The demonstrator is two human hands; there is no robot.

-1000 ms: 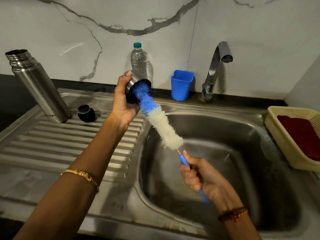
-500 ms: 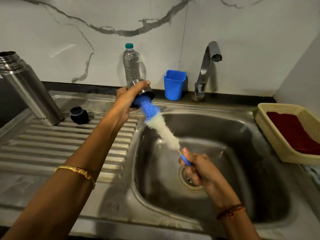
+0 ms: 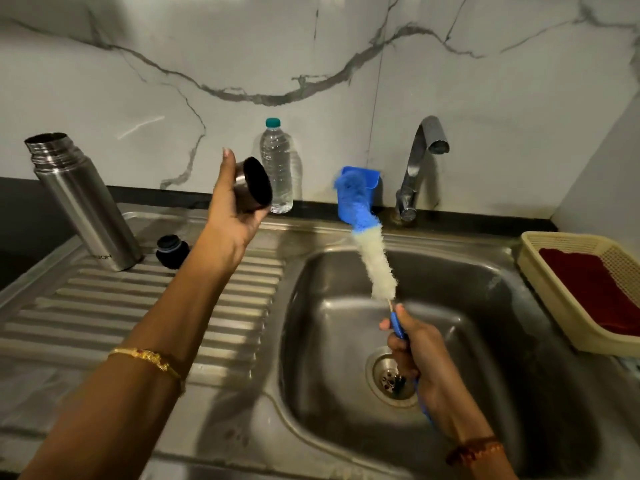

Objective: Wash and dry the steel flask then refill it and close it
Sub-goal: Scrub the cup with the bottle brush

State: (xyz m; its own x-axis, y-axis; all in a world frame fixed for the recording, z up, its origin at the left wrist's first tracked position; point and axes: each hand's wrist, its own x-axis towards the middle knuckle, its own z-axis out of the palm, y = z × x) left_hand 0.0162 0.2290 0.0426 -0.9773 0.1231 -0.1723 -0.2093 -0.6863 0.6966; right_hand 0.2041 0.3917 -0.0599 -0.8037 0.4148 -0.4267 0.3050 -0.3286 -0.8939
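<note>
Here, two hands work above one steel sink (image 3: 485,271).
One steel flask (image 3: 83,206) stands open on the drainboard, its black stopper (image 3: 172,251) just beside it; the raised left hand (image 3: 232,216) curls its fingers round one steel cap (image 3: 252,188), mouth turned rightward; the lower right hand (image 3: 414,344) grips one bottle brush (image 3: 367,244), bristles tilted up, apart from the cap.

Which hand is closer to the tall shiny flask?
Left. The left hand, holding the steel cup, is just right of the flask; the right hand is far off over the sink.
</note>
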